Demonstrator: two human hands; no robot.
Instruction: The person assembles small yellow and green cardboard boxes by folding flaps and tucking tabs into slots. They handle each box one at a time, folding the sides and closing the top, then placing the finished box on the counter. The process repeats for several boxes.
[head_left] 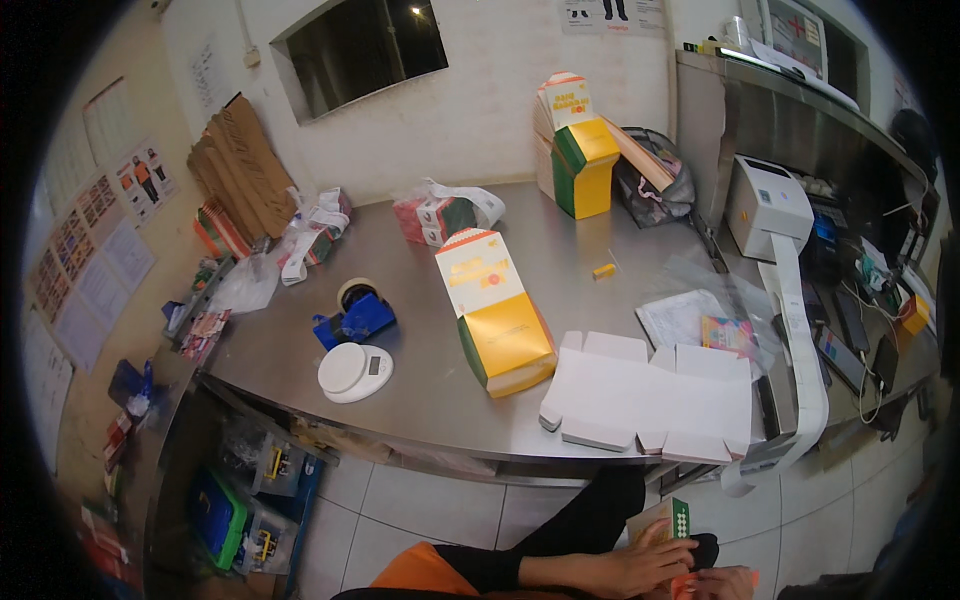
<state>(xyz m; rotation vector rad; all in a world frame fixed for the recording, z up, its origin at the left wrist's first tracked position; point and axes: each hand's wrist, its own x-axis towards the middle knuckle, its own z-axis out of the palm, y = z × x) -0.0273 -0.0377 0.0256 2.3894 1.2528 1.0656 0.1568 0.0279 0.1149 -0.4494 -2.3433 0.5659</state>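
Hands were low at the bottom edge, below the table line. Left hand came in on a black sleeve, fingers curled and pinching the lower edge of a small flat card, tan with a green dotted panel, held upright and slightly tilted. The card stood just above the fingertips, thumb side toward the person. Right hand sat just beside it at the frame edge, mostly cut off; it touched something orange-red, but whether its fingers were closed I couldn't tell.

Outward: steel table above the hands. Nearest its front edge lay a flattened white box blank, unfolded, flaps out. Left of that, a stack of yellow-and-white folded cartons lying flat. Further left, a round white scale just beside a blue tape dispenser. A second carton stack stood upright at the back wall. On the right, a white label printer with a long paper strip hanging over the table edge. Loose papers in clear plastic lay between the blank and the printer.
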